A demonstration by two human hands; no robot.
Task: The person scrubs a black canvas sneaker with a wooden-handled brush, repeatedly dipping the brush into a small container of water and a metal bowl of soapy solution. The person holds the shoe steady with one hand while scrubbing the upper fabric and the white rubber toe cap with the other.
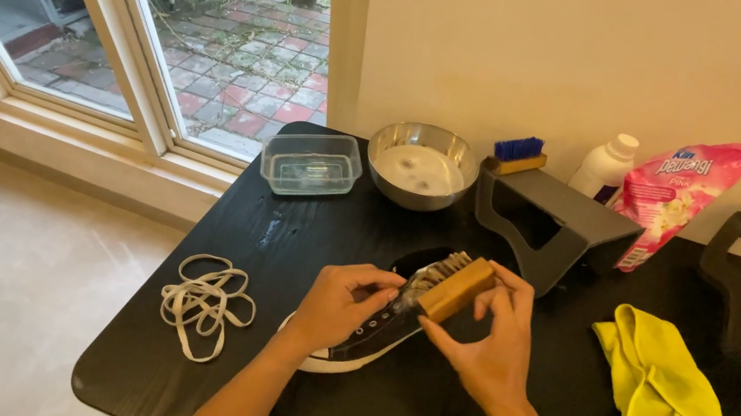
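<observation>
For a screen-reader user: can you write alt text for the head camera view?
The left hand steadies a black sneaker on a black table while the right hand presses a wooden brush against it. Loose white laces lie at left, a yellow cloth at right, a metal bowl behind.

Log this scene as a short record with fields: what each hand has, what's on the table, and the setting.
Left hand: steadies a black sneaker with a white sole
Right hand: holds a wooden brush, bristles against the sneaker
Table: black
Left of hands: white laces, loose
Far side: clear plastic tub, steel bowl, grey stand, blue brush, white bottle, pink pouch
Right: yellow cloth
Setting: by a window
</observation>
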